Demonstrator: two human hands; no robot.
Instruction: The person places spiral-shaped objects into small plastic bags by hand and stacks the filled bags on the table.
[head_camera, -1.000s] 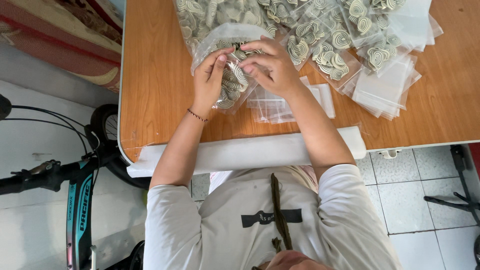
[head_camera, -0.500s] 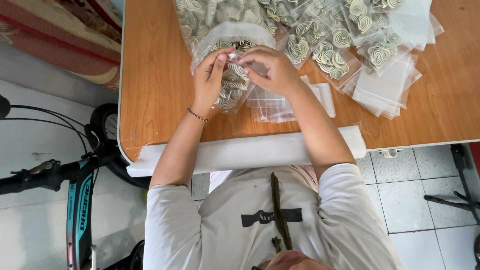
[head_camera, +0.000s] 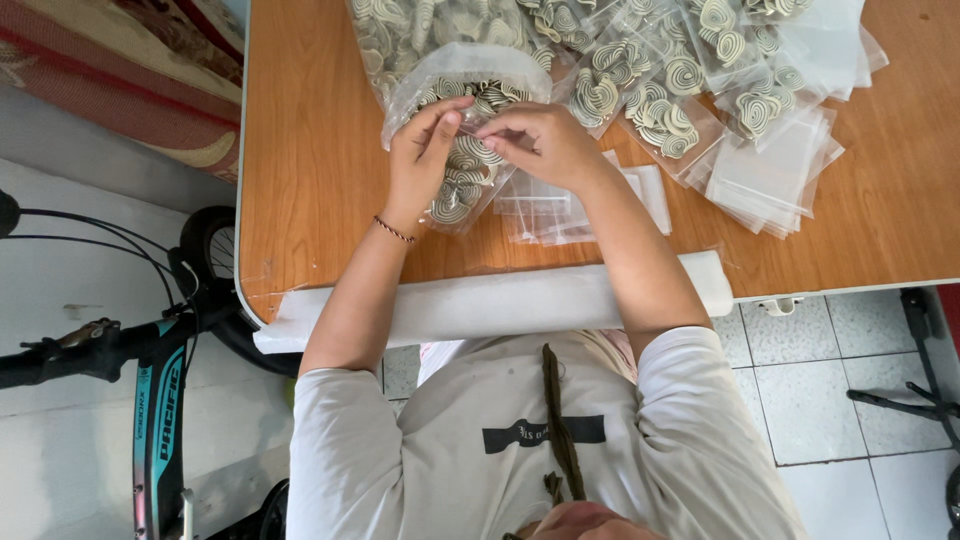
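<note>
While seen from the head camera, a clear bag of coiled pieces (head_camera: 462, 150) is pinched at its mouth by the left hand (head_camera: 420, 150) and the right hand (head_camera: 540, 140), fingers closed on the plastic. Filled bags (head_camera: 660, 90) are spread at two o'clock, empty flat bags (head_camera: 770, 185) at three, on the wooden table (head_camera: 310, 150).

Light grey short-sleeved shirt with dark chest band, possibly beaded bracelet (head_camera: 394, 230) on left wrist

clear bag (head_camera: 455, 190) | full of spiral coils | lying on table, held
</note>
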